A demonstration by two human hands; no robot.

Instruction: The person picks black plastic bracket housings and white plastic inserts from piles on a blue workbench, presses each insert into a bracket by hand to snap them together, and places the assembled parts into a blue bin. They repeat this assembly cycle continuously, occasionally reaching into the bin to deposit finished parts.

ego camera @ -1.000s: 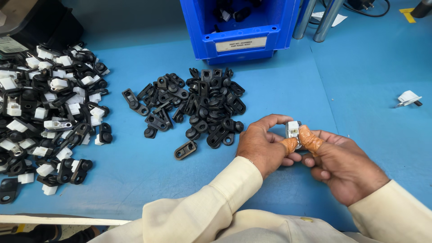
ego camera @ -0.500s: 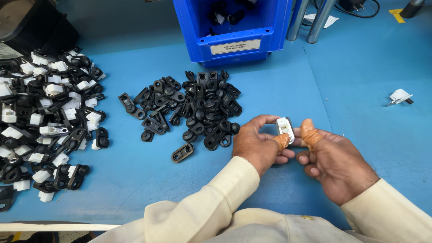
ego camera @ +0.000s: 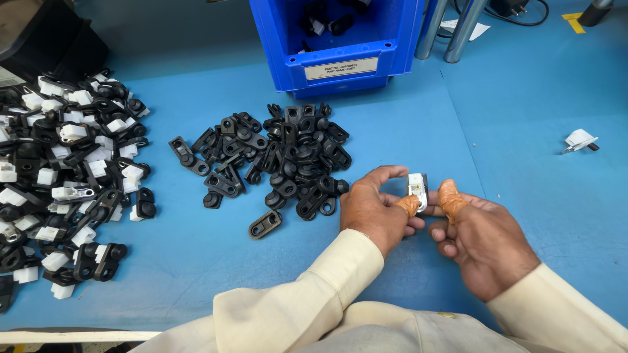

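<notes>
A single head-worn camera is looking steeply down and forward from just above the person's chest, sitting close over the blue surface (ego camera: 196, 261). It is taking in the hands (ego camera: 425, 216) near the bottom edge and reaching up to the blue bin (ego camera: 340, 65) at the top.

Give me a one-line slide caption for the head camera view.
Both hands, left hand and right hand, pinch a small black-and-white clip beside a pile of black parts on a blue table.
</notes>
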